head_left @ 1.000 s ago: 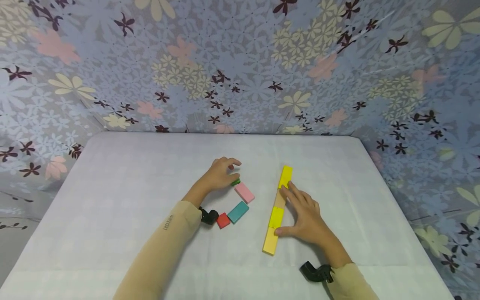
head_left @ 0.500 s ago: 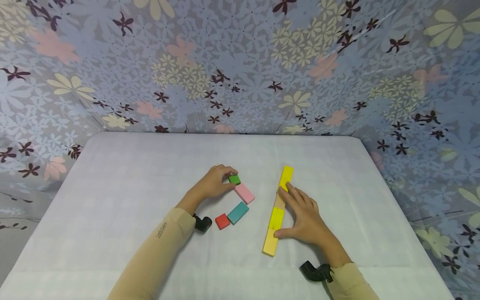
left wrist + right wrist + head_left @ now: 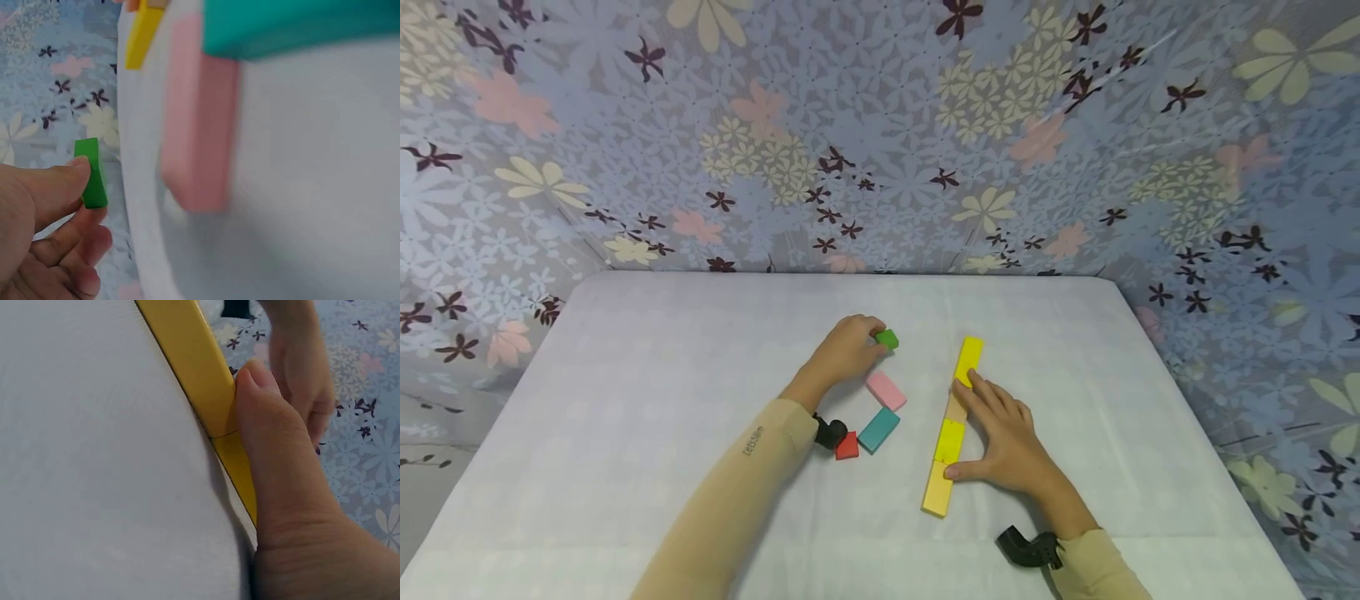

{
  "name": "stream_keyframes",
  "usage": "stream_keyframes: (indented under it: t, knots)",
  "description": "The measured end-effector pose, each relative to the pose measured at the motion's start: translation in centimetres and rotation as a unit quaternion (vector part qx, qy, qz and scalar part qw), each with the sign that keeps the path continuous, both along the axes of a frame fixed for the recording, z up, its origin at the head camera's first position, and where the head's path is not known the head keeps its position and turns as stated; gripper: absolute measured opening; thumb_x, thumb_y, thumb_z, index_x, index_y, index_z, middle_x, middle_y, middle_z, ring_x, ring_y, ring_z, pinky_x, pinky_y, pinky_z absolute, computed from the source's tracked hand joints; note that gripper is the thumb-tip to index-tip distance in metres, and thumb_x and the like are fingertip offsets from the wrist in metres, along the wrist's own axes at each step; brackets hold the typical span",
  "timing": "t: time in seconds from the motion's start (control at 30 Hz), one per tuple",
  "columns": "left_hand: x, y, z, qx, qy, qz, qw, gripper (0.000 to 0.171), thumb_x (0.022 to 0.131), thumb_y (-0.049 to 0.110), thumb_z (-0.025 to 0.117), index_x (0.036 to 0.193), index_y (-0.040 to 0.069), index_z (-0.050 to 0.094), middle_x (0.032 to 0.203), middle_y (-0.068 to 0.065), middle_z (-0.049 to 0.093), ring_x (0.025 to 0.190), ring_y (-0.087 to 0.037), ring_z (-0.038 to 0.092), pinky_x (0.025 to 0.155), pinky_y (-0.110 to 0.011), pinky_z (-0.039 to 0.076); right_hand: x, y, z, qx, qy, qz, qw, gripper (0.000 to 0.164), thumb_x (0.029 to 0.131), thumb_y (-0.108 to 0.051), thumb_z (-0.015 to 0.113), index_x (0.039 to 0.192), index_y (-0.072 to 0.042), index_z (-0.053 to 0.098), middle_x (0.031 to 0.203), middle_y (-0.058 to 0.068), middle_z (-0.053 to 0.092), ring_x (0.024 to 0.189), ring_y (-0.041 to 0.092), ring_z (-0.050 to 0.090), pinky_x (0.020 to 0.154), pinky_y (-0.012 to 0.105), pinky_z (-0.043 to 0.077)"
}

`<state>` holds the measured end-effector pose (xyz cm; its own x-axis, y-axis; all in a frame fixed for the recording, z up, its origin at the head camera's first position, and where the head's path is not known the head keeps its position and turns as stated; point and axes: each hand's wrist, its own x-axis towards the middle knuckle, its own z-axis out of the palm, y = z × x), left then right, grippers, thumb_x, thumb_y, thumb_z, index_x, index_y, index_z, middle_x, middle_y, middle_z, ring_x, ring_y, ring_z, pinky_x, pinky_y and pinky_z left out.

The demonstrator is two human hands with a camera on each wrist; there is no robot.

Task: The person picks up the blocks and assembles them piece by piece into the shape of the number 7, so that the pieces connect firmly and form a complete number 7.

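Observation:
My left hand (image 3: 846,350) pinches a small green block (image 3: 887,339) between thumb and fingers. In the left wrist view, the green block (image 3: 91,173) is raised off the white tabletop. A pink block (image 3: 886,391) lies below that hand, with a teal block (image 3: 878,430) and a red block (image 3: 847,446) nearby. My right hand (image 3: 1011,437) rests spread along a straight row of yellow and tan blocks (image 3: 950,440). Its fingertips lie on the upper part of the row, and its thumb (image 3: 269,431) touches the side near a joint between two blocks.
The white-covered table (image 3: 700,333) ends at a wall of floral fabric (image 3: 880,150). A black camera mount (image 3: 1030,548) sticks out at the right wrist. Another mount (image 3: 831,432) at the left wrist overlaps the red block in the head view.
My left hand came down on the green block, took hold of it, and carried it up from beside the pink block, away and rightward. My right hand stays on the row.

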<state>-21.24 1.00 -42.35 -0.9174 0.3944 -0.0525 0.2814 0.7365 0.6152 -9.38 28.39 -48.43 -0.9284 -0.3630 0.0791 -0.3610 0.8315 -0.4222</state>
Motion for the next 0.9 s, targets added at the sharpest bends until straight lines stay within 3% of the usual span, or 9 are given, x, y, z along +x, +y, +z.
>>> stream_keyframes:
  t: [0.17,0.27,0.43,0.53,0.73,0.9]
  knots:
    - [-1.3,3.0,1.6,-0.005,0.026,-0.037,0.9989,0.036,0.096,0.021,0.067,0.129,0.007,0.064,0.122,-0.007,0.067,0.117,-0.023,0.059,0.107,-0.037,0.044,0.1,0.0,0.1,0.003,0.002,0.001,1.0,0.123,0.058,-0.078,0.077,0.158,-0.029,0.025,0.168,0.004,0.013,0.148,0.037,0.021,0.108,0.062,0.02]
    - [-2.0,5.3,1.8,-0.013,0.038,-0.055,0.9977,0.036,0.096,0.022,0.067,0.128,0.009,0.065,0.119,-0.004,0.068,0.113,-0.02,0.06,0.105,-0.034,0.045,0.2,0.2,0.2,0.005,0.001,-0.001,1.0,0.123,0.058,-0.079,0.077,0.158,-0.03,0.025,0.168,0.003,0.013,0.147,0.036,0.021,0.108,0.061,0.02]
    - [-2.5,9.4,0.9,-0.024,0.042,-0.056,0.9973,0.036,0.095,0.025,0.068,0.129,0.013,0.065,0.121,-0.001,0.067,0.114,-0.016,0.059,0.105,-0.032,0.046,0.3,0.4,0.1,0.002,0.001,0.002,1.0,0.122,0.059,-0.078,0.077,0.158,-0.03,0.024,0.168,0.004,0.013,0.148,0.036,0.021,0.107,0.06,0.021]
    - [-2.6,10.8,0.2,-0.025,0.04,-0.045,0.9979,0.036,0.096,0.025,0.067,0.13,0.014,0.065,0.125,-0.001,0.066,0.117,-0.017,0.059,0.105,-0.033,0.046,0.3,0.4,0.1,-0.003,0.0,0.007,1.0,0.122,0.06,-0.076,0.077,0.159,-0.031,0.023,0.168,0.004,0.013,0.148,0.036,0.021,0.108,0.06,0.021]
    - [-2.5,11.8,-1.2,-0.003,0.044,-0.026,0.9987,0.031,0.096,0.023,0.066,0.126,0.017,0.067,0.126,0.0,0.066,0.12,-0.017,0.06,0.106,-0.033,0.046,0.4,0.3,0.1,0.0,-0.001,0.006,1.0,0.122,0.06,-0.078,0.076,0.159,-0.031,0.023,0.168,0.003,0.012,0.149,0.036,0.021,0.108,0.06,0.021]
    - [-2.8,12.3,-1.5,0.018,0.053,-0.028,0.9981,0.029,0.096,0.019,0.066,0.124,0.017,0.068,0.127,0.0,0.067,0.124,-0.019,0.059,0.108,-0.035,0.045,0.3,0.3,0.3,0.001,0.0,0.006,1.0,0.122,0.059,-0.078,0.077,0.158,-0.03,0.024,0.168,0.003,0.012,0.148,0.036,0.021,0.108,0.06,0.022]
